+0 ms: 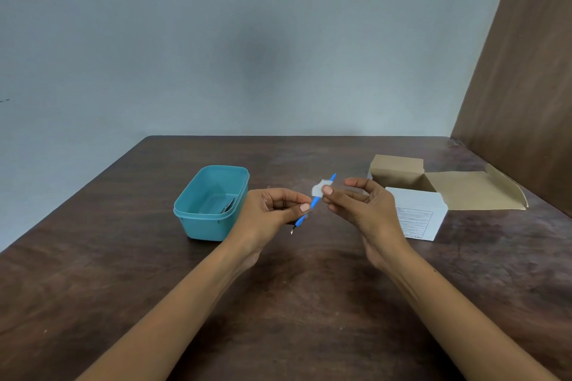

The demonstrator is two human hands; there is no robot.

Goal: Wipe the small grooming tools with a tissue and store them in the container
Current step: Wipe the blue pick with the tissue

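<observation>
- The left hand, at the centre of the frame, pinches a thin blue tool near its lower end between thumb and fingers, which are curled around the stem.
- The tool is held in the air above the worktop. Its long axis runs on a slant from lower left, where a small metal tip points down, to upper right, where the blue end rises past both hands.
- The right hand, just right of centre, pinches a small piece of white tissue against the upper part of the stem with thumb and forefinger; the other fingers are spread loosely.
- The tissue sits above and to the right of the left hand's grip, so the wipe probably runs along the stem toward one end.
- The teal container stands open, left of centre, just beside the left hand, which is the nearer one for dropping the tool in. Something dark and metallic lies inside, perhaps other tools; it is too small to tell.
- An open cardboard box stands on the right of the frame behind the right hand.
</observation>
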